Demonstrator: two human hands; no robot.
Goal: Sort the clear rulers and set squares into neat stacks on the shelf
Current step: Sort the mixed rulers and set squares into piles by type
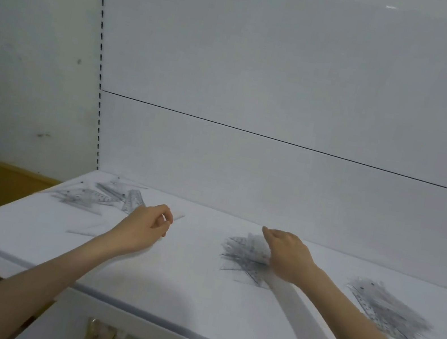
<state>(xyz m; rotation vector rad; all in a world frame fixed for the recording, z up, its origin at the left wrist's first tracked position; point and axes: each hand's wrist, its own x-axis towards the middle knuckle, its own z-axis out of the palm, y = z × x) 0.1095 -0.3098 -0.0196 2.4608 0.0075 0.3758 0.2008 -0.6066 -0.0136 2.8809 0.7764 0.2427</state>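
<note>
Nearest to me, below the front lip, blurred goods (101, 333) sit on a lower level; I cannot identify them. The white shelf (181, 284) runs across the view, and both my forearms reach over its front edge.

My left hand (146, 227) is on the left half of the shelf, with its fingers curled. Thumb and forefinger are closed together on what appears to be a thin clear ruler (179, 217), whose end projects past the fingertips. A second clear strip (83, 231) lies flat on the shelf, just left of my left wrist.

My right hand (287, 255) is palm down with its fingers bent onto the middle pile (242, 258) of clear set squares. I cannot tell whether the fingers grip a piece or only rest on the pile.

The right pile (388, 312) of clear rulers lies well apart from my right hand, near the right end of the shelf. The left pile (101, 195) is loose and scattered at the far left corner, beyond my left hand.

Behind the shelf stands the white back panel (292, 77), crossed by a dark seam, with a slotted upright (99, 69) on its left edge.
</note>
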